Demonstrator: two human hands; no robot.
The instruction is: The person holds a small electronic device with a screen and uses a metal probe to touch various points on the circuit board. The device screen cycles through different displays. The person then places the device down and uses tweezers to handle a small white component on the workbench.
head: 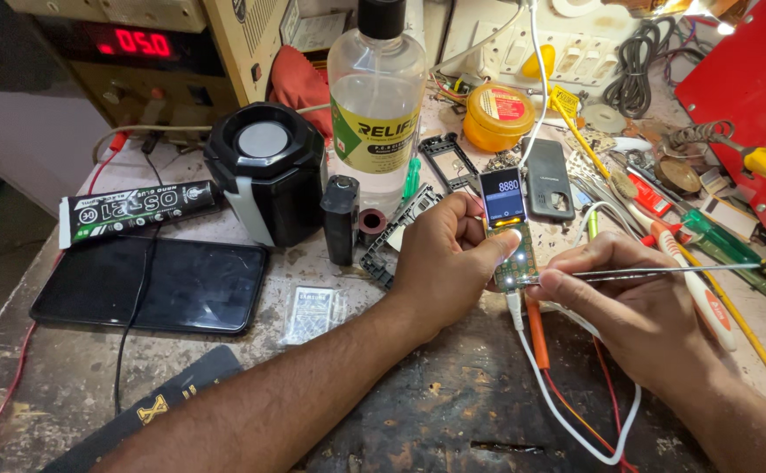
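Observation:
My left hand (440, 258) grips a small bare phone circuit board (507, 229) with a lit screen at its top, thumb pressed on its lower part. A white cable (567, 412) runs from the board's bottom toward me. My right hand (637, 302) pinches thin metal tweezers (663, 272), whose long end points right while my fingertips meet the board's lower right edge.
A black smartphone (151, 285) lies at left, beside a black round fan unit (264, 171), a clear liquid bottle (376, 96) and a power supply with red digits (142, 42). Screwdrivers (716, 236), a phone back cover (547, 180), an orange tin (498, 114) and wires crowd the right.

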